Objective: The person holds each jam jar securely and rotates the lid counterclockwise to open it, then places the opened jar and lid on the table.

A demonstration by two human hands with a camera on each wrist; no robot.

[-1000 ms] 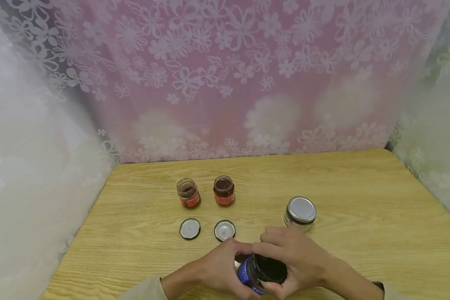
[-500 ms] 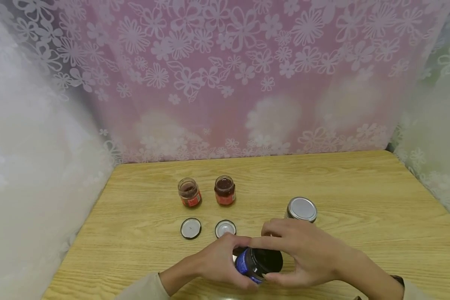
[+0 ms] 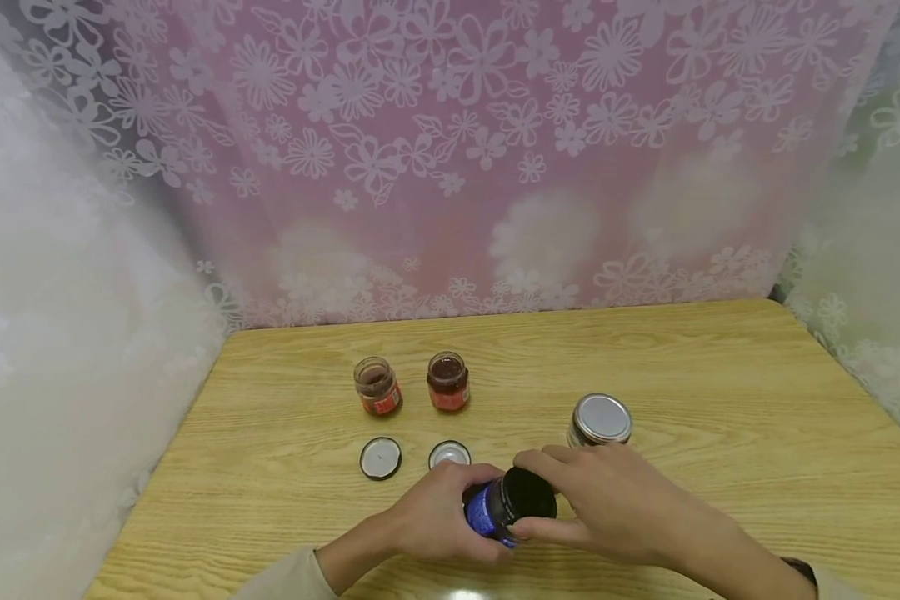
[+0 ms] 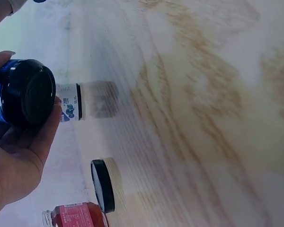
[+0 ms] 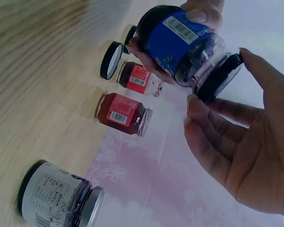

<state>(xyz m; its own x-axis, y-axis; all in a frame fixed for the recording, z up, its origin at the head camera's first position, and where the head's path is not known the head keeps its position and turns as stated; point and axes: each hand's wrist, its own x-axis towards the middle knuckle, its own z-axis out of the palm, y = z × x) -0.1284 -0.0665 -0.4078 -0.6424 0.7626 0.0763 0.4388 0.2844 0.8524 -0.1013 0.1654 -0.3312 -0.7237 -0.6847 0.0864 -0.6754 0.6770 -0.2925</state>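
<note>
While our left hand (image 3: 442, 518) grips the blue-labelled jar (image 5: 175, 42), seemingly to steady it, well short of the far edge of the table (image 3: 720, 383), our right hand (image 3: 621, 504) pinches its black lid (image 5: 220, 78).

My head view faces forward and down over the hands (image 3: 442, 518); 2 nearer wrist views come tipped sideways, all 3 sharing the blue jar (image 3: 504, 503) held there.

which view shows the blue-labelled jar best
The right wrist: it shows the blue-labelled jar side-on, with barcode and black lid. The head view shows lid and some label; the left wrist, mostly a dark end.
</note>
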